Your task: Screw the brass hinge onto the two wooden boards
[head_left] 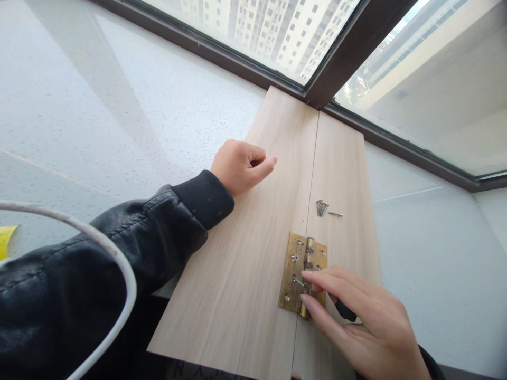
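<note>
A brass hinge (285, 279) lies opened flat across the seam between two pale wooden boards. One screw (294, 257) sits in a hole of its left leaf. Below it, a second, slim screw (298, 281) leans tilted with its tip at another hole. The thumb and forefinger of my right hand (356, 311) are parted on either side of this screw's head. Tucked under that hand is a rounded black object (345, 311), mostly hidden, apparently held by the curled fingers. My left hand (243, 168) rests on the left board (233, 274), loosely closed, nothing showing from it.
Several loose screws (322, 208) lie on the right board (344, 174), above the hinge. A white cable (129, 285) loops over my left sleeve. The boards lie on a speckled white counter (190, 100) against a dark window frame (237, 63). Something yellow (6, 240) shows at far left.
</note>
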A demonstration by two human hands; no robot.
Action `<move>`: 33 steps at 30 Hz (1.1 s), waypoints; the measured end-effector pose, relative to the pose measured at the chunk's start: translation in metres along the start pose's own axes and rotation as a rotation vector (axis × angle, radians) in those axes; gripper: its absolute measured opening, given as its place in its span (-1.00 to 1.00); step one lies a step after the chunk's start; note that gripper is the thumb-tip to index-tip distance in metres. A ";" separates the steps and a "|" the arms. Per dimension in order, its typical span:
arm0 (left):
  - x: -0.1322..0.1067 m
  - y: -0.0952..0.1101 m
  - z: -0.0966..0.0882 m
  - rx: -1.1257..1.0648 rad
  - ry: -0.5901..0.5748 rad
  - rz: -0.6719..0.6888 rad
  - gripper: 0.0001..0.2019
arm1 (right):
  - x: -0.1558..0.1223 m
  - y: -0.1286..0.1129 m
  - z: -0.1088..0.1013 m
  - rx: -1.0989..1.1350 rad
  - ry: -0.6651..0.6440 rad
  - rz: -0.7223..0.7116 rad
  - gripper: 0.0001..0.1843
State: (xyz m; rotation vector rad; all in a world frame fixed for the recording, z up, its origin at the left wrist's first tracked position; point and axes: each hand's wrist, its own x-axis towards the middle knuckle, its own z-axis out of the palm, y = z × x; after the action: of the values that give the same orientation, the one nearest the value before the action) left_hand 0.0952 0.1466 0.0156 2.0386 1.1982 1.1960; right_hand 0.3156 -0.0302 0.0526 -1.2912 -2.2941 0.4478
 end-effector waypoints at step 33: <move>0.001 0.001 -0.001 0.004 -0.006 -0.014 -0.51 | 0.006 0.000 0.003 0.066 -0.024 0.020 -0.84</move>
State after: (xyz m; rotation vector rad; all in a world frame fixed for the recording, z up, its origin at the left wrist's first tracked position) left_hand 0.0953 0.1468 0.0171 2.0318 1.2106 1.1811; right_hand 0.3113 -0.0247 0.0516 -1.2836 -2.2681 0.5440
